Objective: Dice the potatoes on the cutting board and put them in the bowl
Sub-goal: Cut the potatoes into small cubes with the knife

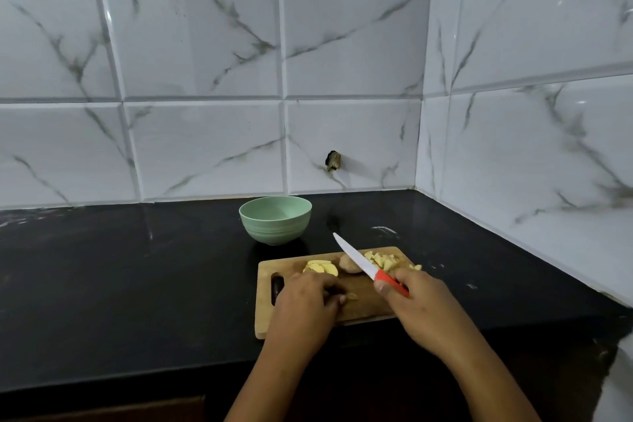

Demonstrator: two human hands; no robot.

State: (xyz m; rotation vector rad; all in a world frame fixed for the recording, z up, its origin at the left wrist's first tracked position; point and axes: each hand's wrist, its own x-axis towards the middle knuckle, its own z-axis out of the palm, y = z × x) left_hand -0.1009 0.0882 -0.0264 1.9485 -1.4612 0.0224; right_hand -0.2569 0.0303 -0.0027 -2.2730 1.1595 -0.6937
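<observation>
Right hand (416, 305) is clamped round the red handle of the knife (358, 259). The white blade is lifted clear of the wood and slants toward the board's far edge, tip aimed roughly at the bowl. Left hand (305, 301) lies knuckles-up on the near middle of the board, fingers bent down, tips against a small piece (351, 296) of potato. Whether I pinch it or merely steady it cannot be determined from this angle. Black countertop (137, 267) carries everything. Cutting board (265, 324) sits close to the counter's front edge, handle slot to my left. Bowl (274, 231), pale green, stands on the counter beyond the board's far edge, apart from it, and appears to hold nothing. On the board are a heap of diced pieces (383, 260) at the far right corner, a few at the very edge; a fan of sliced potato (320, 266) along the far edge left of centre; and between them a brownish uncut potato chunk (349, 267), partly behind the blade. Assessment: dicing is in hand, roughly midway by my judgement, with nothing yet transferred. The next move calls for setting stock firmly under the left fingertips, knuckles tucked back from the edge, and bringing the blade down squarely. Loose dice at the right edge risk rolling off the board.
</observation>
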